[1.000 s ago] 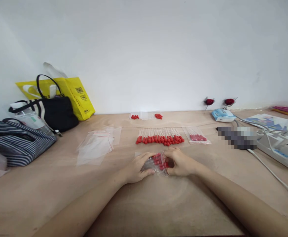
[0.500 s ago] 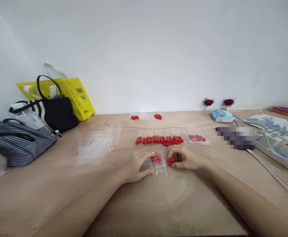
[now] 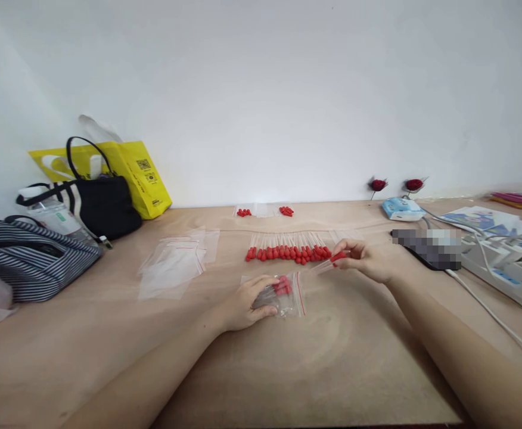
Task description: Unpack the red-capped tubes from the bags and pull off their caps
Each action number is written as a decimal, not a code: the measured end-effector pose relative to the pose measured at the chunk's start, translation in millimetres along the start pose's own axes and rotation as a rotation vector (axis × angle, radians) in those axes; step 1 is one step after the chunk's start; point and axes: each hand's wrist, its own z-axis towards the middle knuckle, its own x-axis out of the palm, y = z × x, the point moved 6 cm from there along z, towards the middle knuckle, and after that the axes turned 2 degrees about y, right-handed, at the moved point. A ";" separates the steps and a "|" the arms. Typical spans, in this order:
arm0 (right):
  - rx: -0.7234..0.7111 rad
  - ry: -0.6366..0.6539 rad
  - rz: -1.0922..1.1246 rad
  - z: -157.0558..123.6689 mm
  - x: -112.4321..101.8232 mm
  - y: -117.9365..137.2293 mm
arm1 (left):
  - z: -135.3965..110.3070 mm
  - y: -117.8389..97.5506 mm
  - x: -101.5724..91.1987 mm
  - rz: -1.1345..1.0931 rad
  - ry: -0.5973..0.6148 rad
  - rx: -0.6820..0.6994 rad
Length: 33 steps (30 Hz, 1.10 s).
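On the near part of the table my left hand point(image 3: 248, 302) grips a clear zip bag point(image 3: 295, 302) between thumb and fingers, pressing it down. Red-tipped sticks point(image 3: 282, 285) lie inside the bag, whose red-lined mouth faces right. To the right and a little farther away, my right hand point(image 3: 370, 262) is closed in a pinch on a few red-tipped sticks point(image 3: 336, 258), held by their red ends with the thin shafts pointing left. Just beyond the hands runs a row of loose red-tipped sticks point(image 3: 283, 252). A bagged set behind my right hand is mostly hidden.
Several flat zip bags point(image 3: 171, 262) lie to the left. Small red-tipped bundles in bags point(image 3: 286, 211) rest by the wall. A yellow bag point(image 3: 142, 179), a black bag point(image 3: 109, 205) and a striped bag point(image 3: 55, 259) stand left; a phone point(image 3: 422, 247) and power strip point(image 3: 506, 274) lie right.
My right hand has moved right and away from the zip bag's mouth, carrying the red-tipped sticks clear of it. My left hand stays on the bag.
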 end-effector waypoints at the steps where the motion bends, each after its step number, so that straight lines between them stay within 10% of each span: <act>1: -0.037 -0.076 0.016 -0.2 -8.4 3.6 | -0.2 0.5 0.0 -0.007 -0.001 -0.001; 7: -0.411 -0.365 -0.241 -10.3 19.5 35.4 | 13.3 0.1 -12.1 -0.206 -0.178 -0.113; 15: -0.858 -0.113 -0.885 -32.9 121.8 42.4 | 35.5 -0.9 15.5 -1.146 -0.252 -0.581; 26: -0.439 -0.156 -0.613 -10.0 75.1 23.0 | 32.8 98.7 -89.9 -0.717 -0.385 -0.796; 33: -0.189 -0.087 -0.605 2.4 73.4 1.5 | 51.6 130.0 -83.7 -0.634 -0.270 -0.887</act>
